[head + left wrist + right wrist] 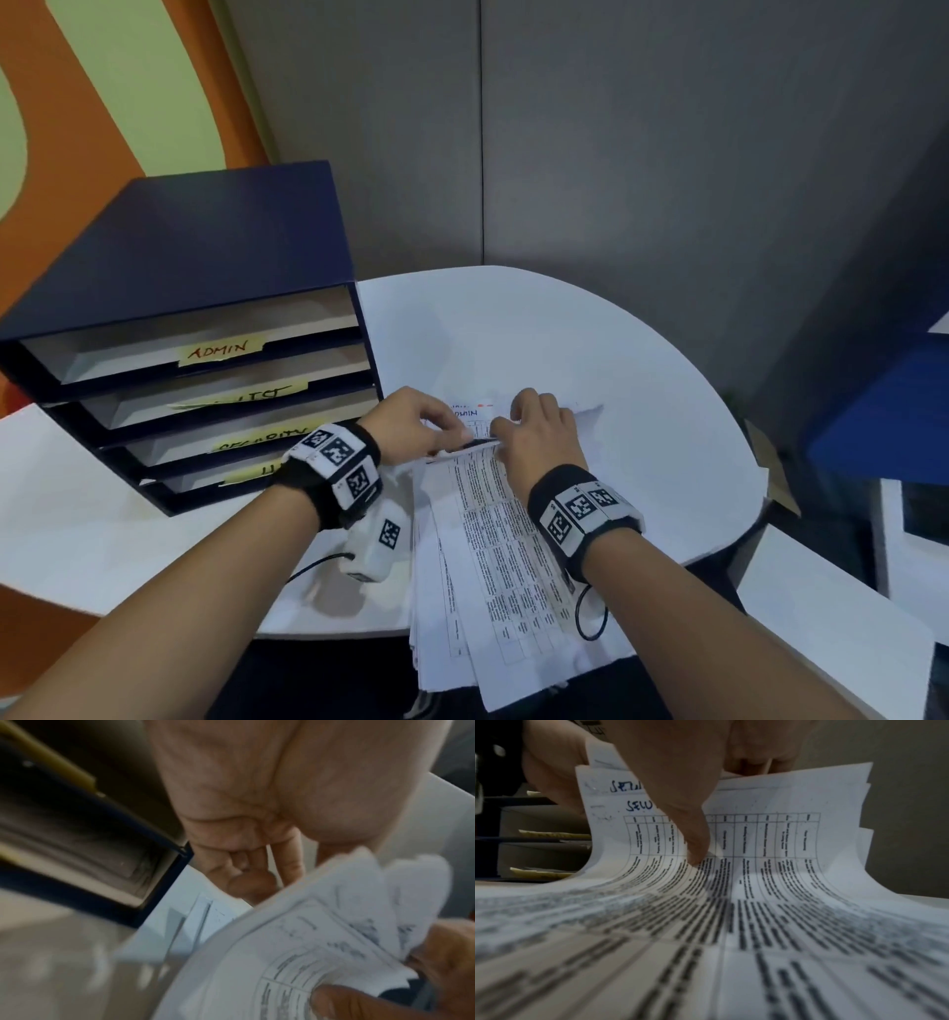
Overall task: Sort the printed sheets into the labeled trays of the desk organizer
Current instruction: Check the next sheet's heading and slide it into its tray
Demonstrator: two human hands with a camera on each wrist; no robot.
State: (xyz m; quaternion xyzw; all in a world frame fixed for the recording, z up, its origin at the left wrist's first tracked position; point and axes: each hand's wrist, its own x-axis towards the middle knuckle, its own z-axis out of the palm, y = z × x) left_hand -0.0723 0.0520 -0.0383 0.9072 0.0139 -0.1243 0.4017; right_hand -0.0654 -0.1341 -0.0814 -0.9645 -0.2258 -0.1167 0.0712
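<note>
A stack of printed sheets [493, 555] lies on the white round table [590, 349] in front of me. Both hands are at its far end, where the top sheets are curled upward. My left hand [452, 429] pinches their left corner. My right hand [508, 426] holds them with the thumb [695, 833] in front and the fingers behind. The lifted sheets [770, 841] show tables and blue handwriting beginning "SE". A sheet under them reads "ADMIN". The navy desk organizer [195, 241] stands left of the hands, its top tray labelled ADMIN [221, 350]; the lower labels are partly hidden.
A small white device with a black cable [377, 545] lies on the table beside my left wrist. Grey wall panels [667, 154] stand behind the table. A blue object [883, 401] is at the right, and another white surface [821, 616] at the lower right.
</note>
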